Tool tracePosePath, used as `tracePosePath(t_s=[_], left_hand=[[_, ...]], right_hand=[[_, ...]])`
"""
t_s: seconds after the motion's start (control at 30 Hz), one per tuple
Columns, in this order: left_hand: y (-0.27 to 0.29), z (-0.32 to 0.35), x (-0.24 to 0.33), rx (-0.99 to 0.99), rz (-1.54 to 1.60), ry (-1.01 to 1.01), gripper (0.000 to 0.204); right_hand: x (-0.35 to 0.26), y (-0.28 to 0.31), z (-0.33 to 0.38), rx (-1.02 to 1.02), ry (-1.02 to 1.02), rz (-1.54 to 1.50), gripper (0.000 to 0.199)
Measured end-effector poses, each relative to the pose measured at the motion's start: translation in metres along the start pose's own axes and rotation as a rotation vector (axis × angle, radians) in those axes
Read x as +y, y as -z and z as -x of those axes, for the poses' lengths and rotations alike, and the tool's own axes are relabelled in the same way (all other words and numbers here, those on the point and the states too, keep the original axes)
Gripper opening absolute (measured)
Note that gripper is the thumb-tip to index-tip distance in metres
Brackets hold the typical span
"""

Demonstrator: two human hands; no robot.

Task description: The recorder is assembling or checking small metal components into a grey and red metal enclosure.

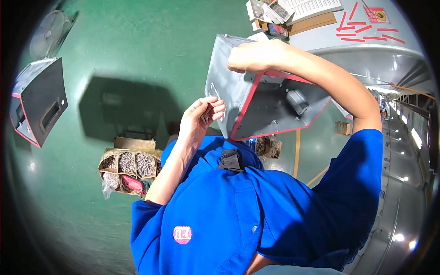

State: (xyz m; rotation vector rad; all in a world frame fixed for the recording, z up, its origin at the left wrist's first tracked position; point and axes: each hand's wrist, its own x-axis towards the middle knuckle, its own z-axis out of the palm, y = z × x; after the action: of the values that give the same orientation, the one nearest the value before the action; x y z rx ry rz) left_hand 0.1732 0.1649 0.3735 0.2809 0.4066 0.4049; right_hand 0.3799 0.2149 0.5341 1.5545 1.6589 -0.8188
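Observation:
A grey metal box (232, 87) with red trim along its open edge stands in front of me. Inside it sits a dark grey block-shaped part (297, 101). My right hand (250, 57) rests closed at the box's upper edge, wrist bent over it; whatever its fingers hold is hidden. By the box's left side, my left hand (201, 117) is turned palm up with curled fingers. Small pale bits seem to lie in it, too small to name. A thin silvery handle-like piece (217, 91) shows on the box wall next to those fingertips.
At left stands another grey box (43, 101) with red trim, below a round fan (48, 34). A divided carton (137, 164) of small metal parts is beside my left arm. Parts bins (279, 11) and red strips (364, 29) lie on a pale table (316, 41) at upper right.

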Motion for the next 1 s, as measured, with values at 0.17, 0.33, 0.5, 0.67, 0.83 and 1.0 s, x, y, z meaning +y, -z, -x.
tracePosePath(t_s=[0.17,0.33,0.5,0.67,0.83,1.0], left_hand=[[0.005,-0.003,-0.002,-0.012,0.025,0.017,0.029],[0.003,-0.001,0.001,-0.011,0.027,0.016,0.032],[0.002,0.0,-0.001,-0.016,0.051,0.027,0.033],[0.003,-0.001,-0.001,0.003,0.074,0.018,0.034],[0.001,-0.001,-0.003,0.009,0.079,0.085,0.034],[-0.004,-0.002,-0.007,0.041,0.092,0.1,0.033]], right_hand=[[0.009,-0.059,0.009,0.459,0.328,-0.168,0.024],[-0.021,-0.065,0.026,0.276,0.487,0.274,0.014],[-0.031,-0.1,0.018,0.247,0.337,0.56,0.011],[-0.041,-0.102,0.025,0.257,0.3,0.923,0.009],[-0.045,-0.112,0.029,0.491,0.256,0.963,0.01],[-0.047,-0.107,0.023,0.502,0.264,0.954,0.014]])
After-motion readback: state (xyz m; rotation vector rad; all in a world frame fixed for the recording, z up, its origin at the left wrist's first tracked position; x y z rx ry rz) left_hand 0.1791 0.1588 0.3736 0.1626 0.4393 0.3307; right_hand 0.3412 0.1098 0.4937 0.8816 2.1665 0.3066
